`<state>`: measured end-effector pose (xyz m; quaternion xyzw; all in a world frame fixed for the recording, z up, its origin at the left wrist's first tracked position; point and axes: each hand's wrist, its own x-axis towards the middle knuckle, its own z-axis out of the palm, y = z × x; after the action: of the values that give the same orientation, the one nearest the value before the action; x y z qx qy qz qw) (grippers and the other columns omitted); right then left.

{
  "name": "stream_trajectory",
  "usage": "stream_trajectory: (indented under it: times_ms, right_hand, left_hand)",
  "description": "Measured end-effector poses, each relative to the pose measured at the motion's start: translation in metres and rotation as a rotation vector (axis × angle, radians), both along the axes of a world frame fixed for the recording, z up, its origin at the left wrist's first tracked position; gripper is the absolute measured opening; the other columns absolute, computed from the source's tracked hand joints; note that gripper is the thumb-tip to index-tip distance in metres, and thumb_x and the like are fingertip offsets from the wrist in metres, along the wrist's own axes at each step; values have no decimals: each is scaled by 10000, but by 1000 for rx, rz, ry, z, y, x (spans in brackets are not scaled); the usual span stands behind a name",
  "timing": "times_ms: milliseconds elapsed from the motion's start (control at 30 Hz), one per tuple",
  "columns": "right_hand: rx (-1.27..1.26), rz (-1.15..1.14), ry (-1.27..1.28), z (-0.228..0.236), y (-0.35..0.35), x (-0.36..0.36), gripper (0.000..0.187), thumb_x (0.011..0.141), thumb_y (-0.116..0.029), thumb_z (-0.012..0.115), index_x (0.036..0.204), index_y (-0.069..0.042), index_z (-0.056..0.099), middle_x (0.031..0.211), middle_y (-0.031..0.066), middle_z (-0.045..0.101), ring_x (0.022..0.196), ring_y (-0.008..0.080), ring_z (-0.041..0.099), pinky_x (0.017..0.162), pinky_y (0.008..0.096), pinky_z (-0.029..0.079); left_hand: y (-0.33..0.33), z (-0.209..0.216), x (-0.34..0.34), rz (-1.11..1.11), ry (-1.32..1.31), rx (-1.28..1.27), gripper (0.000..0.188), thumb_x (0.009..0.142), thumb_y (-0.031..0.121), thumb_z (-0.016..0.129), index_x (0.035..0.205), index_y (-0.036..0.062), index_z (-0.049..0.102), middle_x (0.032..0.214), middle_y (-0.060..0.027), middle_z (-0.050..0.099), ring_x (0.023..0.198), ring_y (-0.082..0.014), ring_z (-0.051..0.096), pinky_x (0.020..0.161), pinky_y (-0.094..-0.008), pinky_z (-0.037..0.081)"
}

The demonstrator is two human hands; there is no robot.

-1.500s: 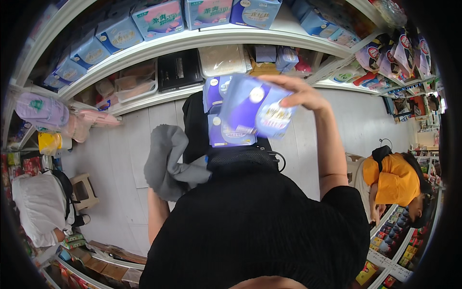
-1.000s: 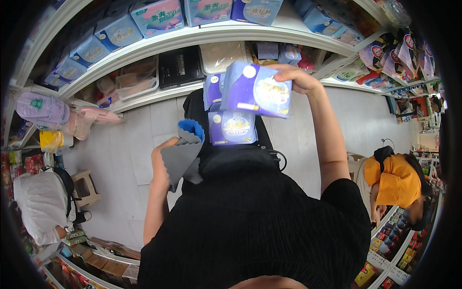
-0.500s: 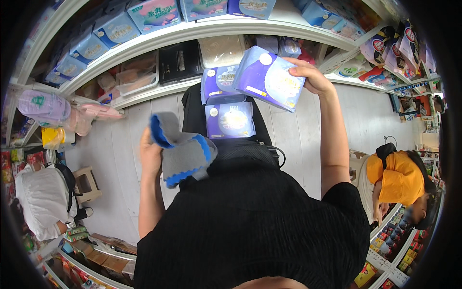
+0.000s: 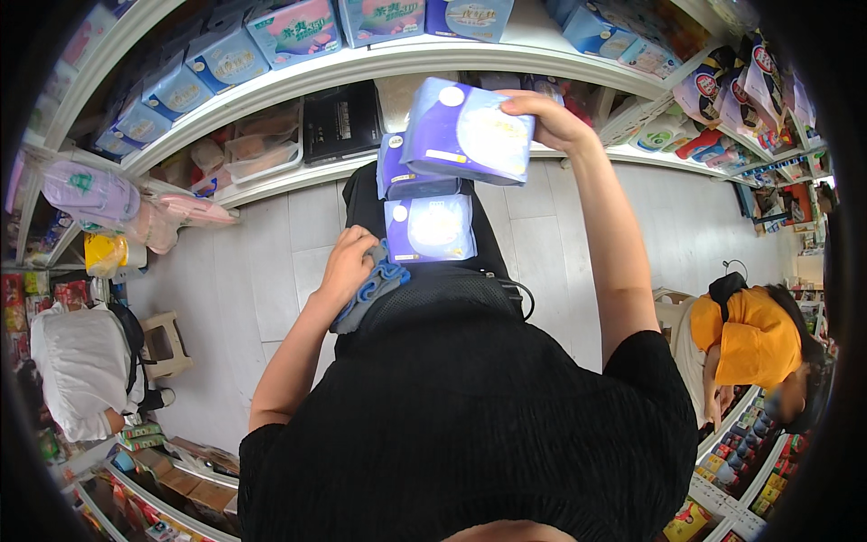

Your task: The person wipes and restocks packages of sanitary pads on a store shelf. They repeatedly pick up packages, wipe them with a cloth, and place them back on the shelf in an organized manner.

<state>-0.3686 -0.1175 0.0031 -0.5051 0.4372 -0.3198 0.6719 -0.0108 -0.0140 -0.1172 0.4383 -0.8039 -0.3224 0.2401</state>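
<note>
My right hand [image 4: 558,122] grips the far right edge of a purple and light-blue pack of sanitary pads [image 4: 465,135], held tilted in front of the shelf. Two similar packs rest on my lap: the nearer pack [image 4: 429,228] lies with its front facing up, and the farther pack [image 4: 397,173] is partly covered by the held one. My left hand [image 4: 348,266] is closed around a bunched grey cloth with blue scalloped edging [image 4: 379,287], low against my left thigh, beside the nearer pack.
Ahead, a white shelf [image 4: 361,68] carries a row of blue and pink packs [image 4: 293,34]. Below it are a clear plastic tray [image 4: 262,152] and a black box [image 4: 341,122]. A person in white [image 4: 86,370] is at left, another in orange [image 4: 750,334] at right. A beige stool [image 4: 164,345] stands left.
My left hand has brought the grey cloth inward and down to my lap, bunching it up. My right hand has moved the held pack left, over the far lap pack.
</note>
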Motion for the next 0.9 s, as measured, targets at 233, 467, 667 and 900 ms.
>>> stream_trajectory:
  times_ms: [233, 467, 667, 900]
  right_hand:
    - [90, 236, 234, -39, -58, 52, 622, 745, -476, 628, 1161, -21, 548, 1065, 85, 588, 951, 161, 526, 803, 271, 402]
    - [-104, 62, 374, -37, -33, 49, 930, 701, -644, 589, 1351, -35, 321, 1299, 211, 403, 1198, 301, 400, 921, 435, 376]
    - [331, -89, -4, -43, 19, 48, 909, 772, -612, 536, 1413, -108, 135, 1432, 175, 174, 1300, 331, 234, 897, 577, 385]
    - [312, -2, -45, -46, 25, 49, 846, 770, -535, 582, 1392, -107, 199, 1368, 150, 315, 1254, 269, 319, 932, 464, 376]
  left_hand:
    - [-31, -9, 18, 390, 461, 199, 245, 879, 239, 430, 942, 20, 518, 972, -92, 495, 978, -213, 484, 870, -323, 366]
    - [-84, 55, -37, 360, 823, 817, 746, 875, 601, 333, 1393, 86, 183, 1412, -181, 223, 1306, -277, 234, 1066, -433, 181]
    - [-101, 57, -54, 90, 746, 1090, 904, 812, 579, 513, 1416, 75, 67, 1443, -129, 189, 1317, -273, 210, 1057, -420, 192]
    - [-99, 56, -62, 4, 775, 1174, 722, 825, 427, 572, 1348, 28, 273, 1329, -116, 391, 1218, -216, 382, 1028, -367, 269]
